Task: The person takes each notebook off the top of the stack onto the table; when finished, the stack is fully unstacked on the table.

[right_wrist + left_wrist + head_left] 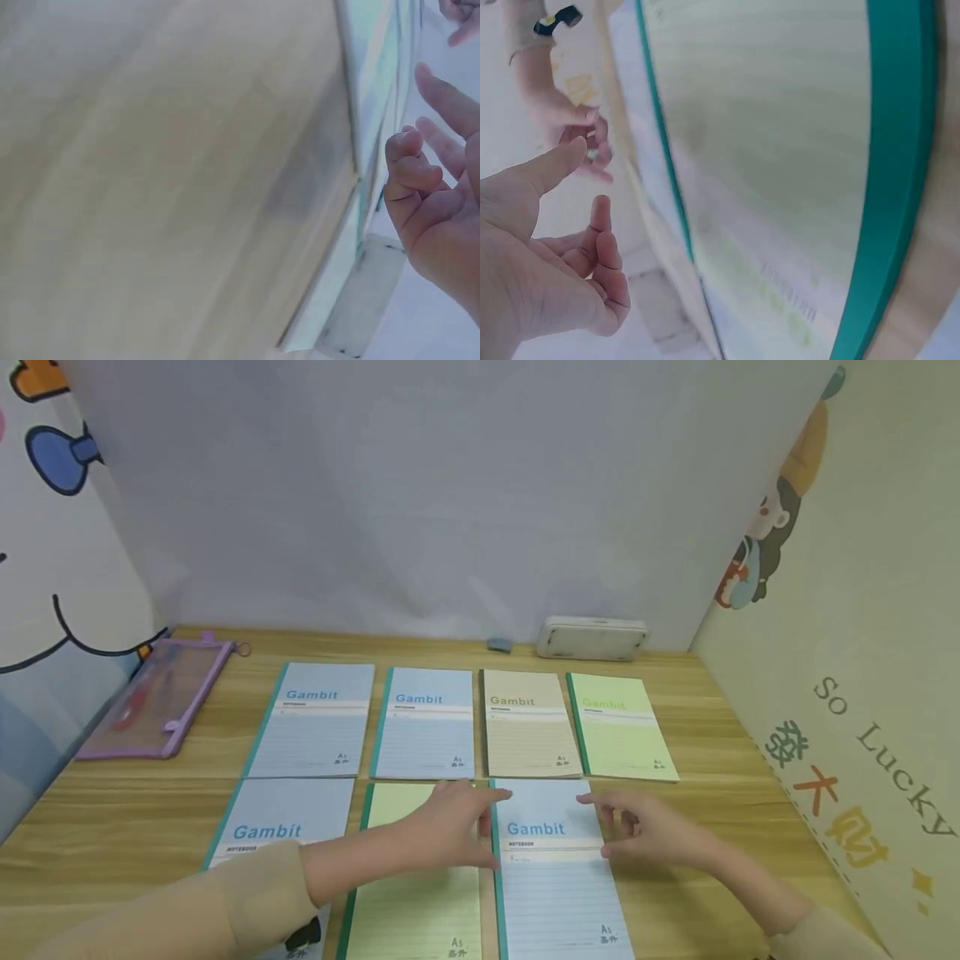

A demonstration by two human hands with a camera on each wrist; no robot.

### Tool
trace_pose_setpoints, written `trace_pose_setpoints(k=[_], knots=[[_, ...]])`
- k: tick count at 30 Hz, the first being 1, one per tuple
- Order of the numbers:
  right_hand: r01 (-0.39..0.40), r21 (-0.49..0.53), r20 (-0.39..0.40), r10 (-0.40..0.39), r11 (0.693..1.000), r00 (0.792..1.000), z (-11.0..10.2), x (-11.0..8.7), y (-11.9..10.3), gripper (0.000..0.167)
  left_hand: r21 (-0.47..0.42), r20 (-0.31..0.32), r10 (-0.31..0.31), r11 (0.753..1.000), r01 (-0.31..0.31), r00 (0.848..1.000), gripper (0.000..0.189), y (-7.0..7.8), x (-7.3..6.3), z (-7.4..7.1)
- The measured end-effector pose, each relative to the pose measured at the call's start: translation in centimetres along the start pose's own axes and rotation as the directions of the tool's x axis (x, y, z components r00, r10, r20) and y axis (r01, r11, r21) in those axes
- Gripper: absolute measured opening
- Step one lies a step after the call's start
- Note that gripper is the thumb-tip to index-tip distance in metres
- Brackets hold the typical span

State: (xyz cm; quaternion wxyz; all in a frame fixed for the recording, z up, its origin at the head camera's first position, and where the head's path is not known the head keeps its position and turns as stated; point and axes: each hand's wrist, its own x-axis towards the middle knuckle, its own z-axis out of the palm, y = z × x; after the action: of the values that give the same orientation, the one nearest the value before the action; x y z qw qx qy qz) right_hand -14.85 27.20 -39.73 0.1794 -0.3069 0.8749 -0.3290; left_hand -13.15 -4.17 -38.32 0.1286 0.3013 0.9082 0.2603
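A blue Gambit notebook lies flat at the front right, between my two hands. My left hand hovers over the green notebook beside it, index finger and thumb spread toward the blue one's left edge. At the right edge is my right hand, its index finger reaching to the top corner and the thumb lower down. Both wrist views show loosely bent fingers with nothing between them, raised above the covers. My left forearm partly covers another blue notebook at the front left.
Behind stands a row of two blue notebooks, a tan notebook and a small green notebook. A purple-edged mesh pouch lies far left. A white case and a small grey-blue block sit by the back wall.
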Motion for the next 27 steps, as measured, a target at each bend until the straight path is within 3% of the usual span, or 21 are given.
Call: trace_pose_setpoints(k=[7, 12, 17, 20, 27], knots=[[0.090, -0.065, -0.031, -0.093, 0.994, 0.995, -1.9, 2.1, -2.6, 0.059, 0.047, -0.129, 0.046, 0.998, -0.040, 0.991, 0.070, -0.8, -1.3, -5.1], [0.167, -0.124, -0.099, -0.180, 0.978, 0.979, -2.7, 4.3, -4.8, 0.058, 0.125, -0.211, 0.060, 0.992, -0.034, 0.976, 0.072, -2.6, -2.9, -8.8], [0.195, -0.101, -0.156, -0.210, 0.976, 0.965, -2.2, 7.3, -7.2, 0.063, 0.193, -0.286, 0.077, 0.981, -0.022, 0.955, 0.074, -6.1, -4.6, -11.7], [0.191, -0.089, -0.167, -0.203, 0.978, 0.965, -1.4, 9.4, -8.6, 0.067, 0.181, -0.328, 0.071, 0.983, -0.011, 0.942, 0.072, -8.8, -5.6, -13.1], [0.189, -0.143, -0.122, -0.207, 0.971, 0.971, 0.0, 14.4, -11.3, 0.074, 0.066, -0.376, -0.054, 0.994, 0.085, 0.925, 0.074, -15.0, -7.2, -14.6]])
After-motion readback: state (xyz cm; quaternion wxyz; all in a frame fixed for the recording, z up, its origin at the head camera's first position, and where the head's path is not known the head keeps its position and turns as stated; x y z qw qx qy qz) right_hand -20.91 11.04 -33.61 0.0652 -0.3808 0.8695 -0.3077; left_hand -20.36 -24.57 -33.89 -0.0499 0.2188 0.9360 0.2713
